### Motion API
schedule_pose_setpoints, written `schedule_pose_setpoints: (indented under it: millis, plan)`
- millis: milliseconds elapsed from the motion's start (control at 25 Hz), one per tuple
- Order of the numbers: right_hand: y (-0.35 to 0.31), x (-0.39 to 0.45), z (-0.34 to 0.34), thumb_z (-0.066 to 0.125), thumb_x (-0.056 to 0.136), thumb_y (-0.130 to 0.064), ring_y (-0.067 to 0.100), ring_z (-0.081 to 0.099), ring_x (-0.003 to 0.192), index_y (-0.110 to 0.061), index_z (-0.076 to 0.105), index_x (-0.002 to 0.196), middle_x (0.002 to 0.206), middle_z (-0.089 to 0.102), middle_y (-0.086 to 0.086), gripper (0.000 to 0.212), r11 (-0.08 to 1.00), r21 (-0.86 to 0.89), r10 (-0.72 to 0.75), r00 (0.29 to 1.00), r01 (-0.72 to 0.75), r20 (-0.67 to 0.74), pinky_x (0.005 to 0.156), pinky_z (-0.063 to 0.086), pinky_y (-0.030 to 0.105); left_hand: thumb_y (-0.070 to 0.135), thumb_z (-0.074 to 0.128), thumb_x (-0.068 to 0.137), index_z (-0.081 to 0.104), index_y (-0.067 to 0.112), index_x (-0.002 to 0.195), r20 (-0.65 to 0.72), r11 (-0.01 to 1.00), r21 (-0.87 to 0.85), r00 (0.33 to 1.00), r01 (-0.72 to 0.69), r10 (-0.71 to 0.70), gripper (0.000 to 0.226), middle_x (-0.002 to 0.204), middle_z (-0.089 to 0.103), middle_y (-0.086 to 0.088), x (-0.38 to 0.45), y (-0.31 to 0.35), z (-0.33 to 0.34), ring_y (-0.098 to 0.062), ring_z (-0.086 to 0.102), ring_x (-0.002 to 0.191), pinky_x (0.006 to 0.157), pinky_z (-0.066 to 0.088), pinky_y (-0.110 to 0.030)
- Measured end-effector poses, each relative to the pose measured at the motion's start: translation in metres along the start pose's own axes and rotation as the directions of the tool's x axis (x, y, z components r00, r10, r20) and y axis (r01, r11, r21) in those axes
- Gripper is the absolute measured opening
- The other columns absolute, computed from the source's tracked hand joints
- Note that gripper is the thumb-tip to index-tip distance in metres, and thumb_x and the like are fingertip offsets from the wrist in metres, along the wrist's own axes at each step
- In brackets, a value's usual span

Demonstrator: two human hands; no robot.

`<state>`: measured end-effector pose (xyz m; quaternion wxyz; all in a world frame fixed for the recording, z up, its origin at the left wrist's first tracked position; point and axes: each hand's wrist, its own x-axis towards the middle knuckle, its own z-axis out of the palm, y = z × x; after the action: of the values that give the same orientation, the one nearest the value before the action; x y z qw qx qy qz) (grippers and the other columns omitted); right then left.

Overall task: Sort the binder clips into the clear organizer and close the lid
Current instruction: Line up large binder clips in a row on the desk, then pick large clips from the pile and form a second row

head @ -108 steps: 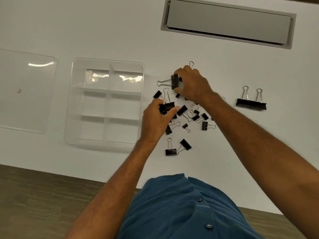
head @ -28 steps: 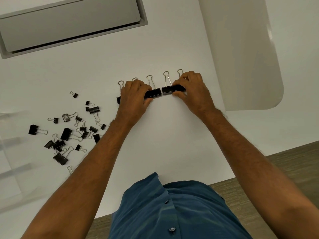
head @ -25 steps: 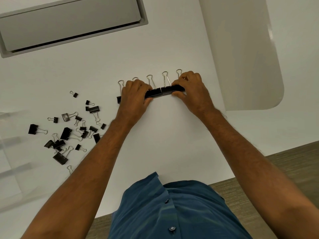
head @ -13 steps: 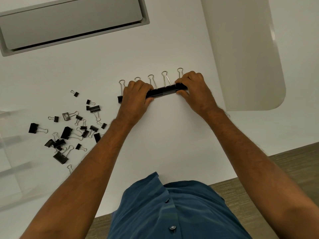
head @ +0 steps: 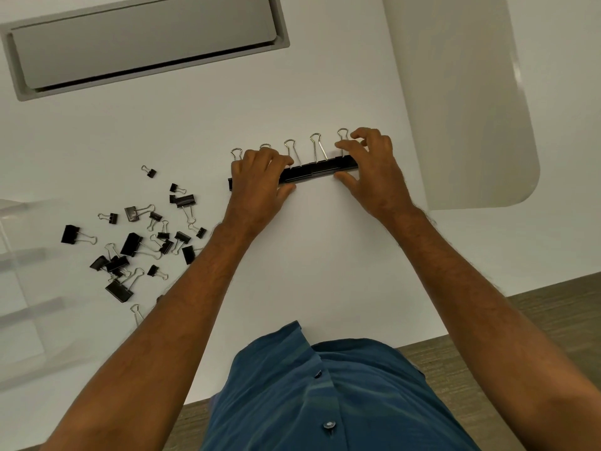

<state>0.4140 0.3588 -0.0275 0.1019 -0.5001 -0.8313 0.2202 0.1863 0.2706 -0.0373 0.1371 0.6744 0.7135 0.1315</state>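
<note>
Several large black binder clips (head: 320, 170) stand in one tight row on the white table (head: 325, 255), silver handles pointing away from me. My left hand (head: 258, 180) grips the left part of the row, fingers over it and thumb in front. My right hand (head: 370, 170) pinches the right end between curled fingers and thumb. A loose pile of smaller black binder clips (head: 140, 242) lies to the left. The clear organizer (head: 19, 288) shows only partly at the left edge, blurred.
A grey recessed panel (head: 146, 43) is set into the table at the back left. A pale rounded panel (head: 461, 102) stands at the back right. The table's front edge (head: 422, 341) runs near my body, with wood floor beyond.
My view swung right from the organizer to the large clips. My hands pushed two groups of large clips together, closing the gap into one row. My right fingers have lifted a little.
</note>
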Motion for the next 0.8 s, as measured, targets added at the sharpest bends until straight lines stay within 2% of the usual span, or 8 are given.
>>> schedule_pose_setpoints:
  millis: [160,280,480,640,800]
  plan:
    - [-0.019,-0.016,0.001,0.072,0.089,-0.036,0.021,0.045,0.125,-0.021,0.060,0.129,0.140,0.048,0.004,0.045,1.000,-0.018,0.001,0.995,-0.002,-0.103,0.087,0.046,0.027,0.042,0.064,0.091,0.060,0.024,0.122,-0.074,1.000,-0.003,0.997,0.025,-0.025,0.036,0.118,0.058,0.004,-0.023,-0.005,-0.016,-0.020,0.050,0.110,0.088,0.030,-0.032]
    - [-0.041,-0.031,0.008,0.068,0.091,-0.035,0.023,0.046,0.123,-0.018,0.060,0.129,0.137,0.051,0.006,0.042,0.999,-0.029,-0.034,0.991,0.030,-0.129,0.088,0.050,0.032,0.044,0.059,0.094,0.060,0.023,0.122,-0.124,0.998,-0.015,0.990,0.066,-0.068,0.035,0.118,0.059,0.005,-0.054,-0.014,-0.028,-0.017,0.051,0.109,0.090,0.031,-0.030]
    - [-0.090,-0.066,0.034,0.066,0.094,-0.032,0.025,0.047,0.125,-0.018,0.059,0.129,0.136,0.051,0.006,0.039,0.991,0.010,-0.133,0.990,0.134,-0.055,0.092,0.050,0.038,0.037,0.061,0.094,0.062,0.024,0.120,-0.189,0.970,-0.103,0.953,0.222,-0.238,0.030,0.122,0.061,0.006,-0.129,-0.040,-0.047,-0.015,0.053,0.115,0.093,0.029,-0.028]
    - [-0.137,-0.086,0.062,0.066,0.094,-0.032,0.026,0.048,0.123,-0.019,0.059,0.129,0.136,0.053,0.006,0.038,0.979,0.030,-0.200,0.979,0.199,0.034,0.091,0.052,0.041,0.034,0.061,0.094,0.062,0.025,0.120,-0.218,0.910,-0.164,0.886,0.381,-0.410,0.028,0.120,0.061,0.008,-0.195,-0.070,-0.059,-0.015,0.053,0.113,0.094,0.036,-0.033]
    - [-0.181,-0.100,0.085,0.066,0.094,-0.029,0.026,0.048,0.121,-0.018,0.058,0.130,0.134,0.053,0.006,0.039,0.966,0.054,-0.257,0.961,0.252,0.107,0.089,0.052,0.039,0.031,0.061,0.095,0.060,0.025,0.123,-0.201,0.820,-0.261,0.802,0.510,-0.563,0.029,0.125,0.059,0.008,-0.254,-0.096,-0.067,-0.012,0.049,0.117,0.097,0.034,-0.032]
